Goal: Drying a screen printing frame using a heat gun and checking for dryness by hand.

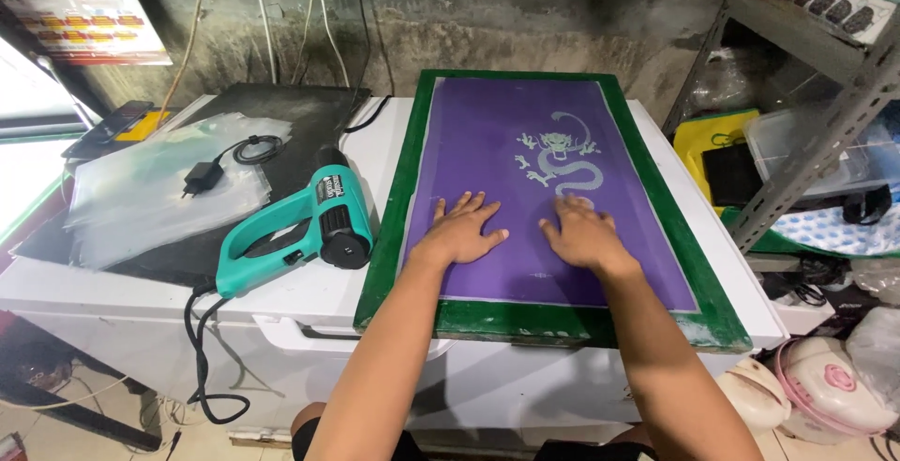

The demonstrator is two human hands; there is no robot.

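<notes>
Printing frame (553, 200) lies flat on the chest freezer (309, 304) in front of me, far edge near the wall. My left hand (462, 230) and right hand (583, 234) rest palms down on its mesh, side by side, slightly apart, just below the dragon stencil (560, 158). Heat gun (302, 224) lies on the freezer left of the frame, close beside it. Further left, plastic sheets (164, 189) with a plug adapter (202, 177) on top. Metal shelf (816, 105) stands right of the freezer. Rice cooker (830, 388) on the floor, lower right.
</notes>
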